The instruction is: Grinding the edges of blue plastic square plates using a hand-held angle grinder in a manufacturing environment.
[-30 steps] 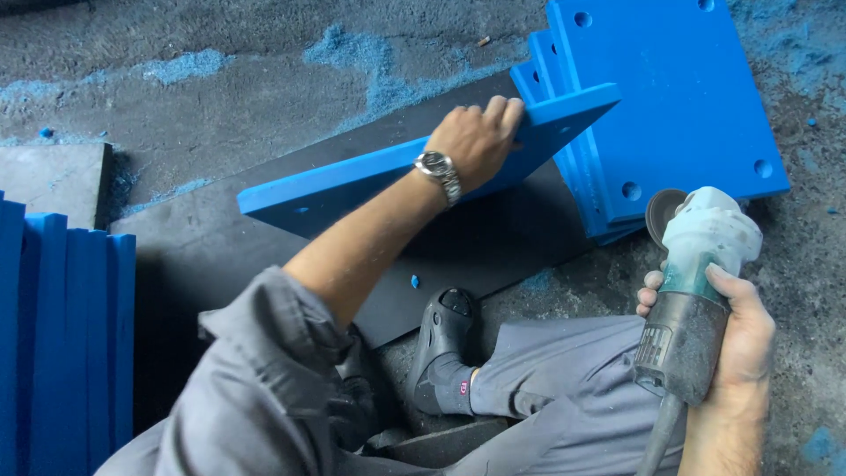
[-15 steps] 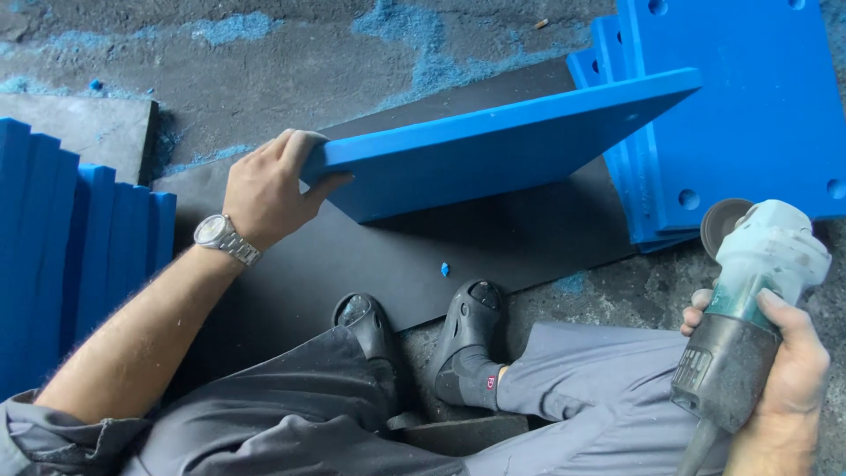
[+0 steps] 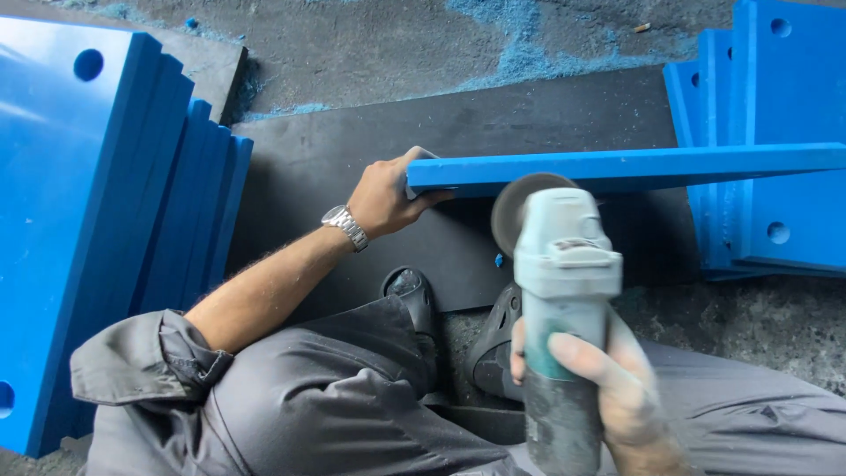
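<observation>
The plastic plate (image 3: 634, 167) is bright blue, as are the stacked plates (image 3: 106, 220) at left and the pile (image 3: 775, 132) at right. The angle grinder (image 3: 564, 291) is pale grey-green with a teal band and dark grey lower body. The mat (image 3: 352, 150) is black, the floor (image 3: 397, 35) grey with blue dust, the clothing (image 3: 335, 397) grey, and the wristwatch (image 3: 345, 226) silver.

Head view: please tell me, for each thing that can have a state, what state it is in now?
Blue panel: held on edge, seen edge-on, gripped at its left end.
Left hand: closed on the panel's end, fingers wrapped around it.
Right hand: closed around the grinder's body.
Angle grinder: lifted, disc close to the panel; contact unclear.
Left stack of blue panels: leaning on edge.
Right stack of blue panels: stacked together.
</observation>
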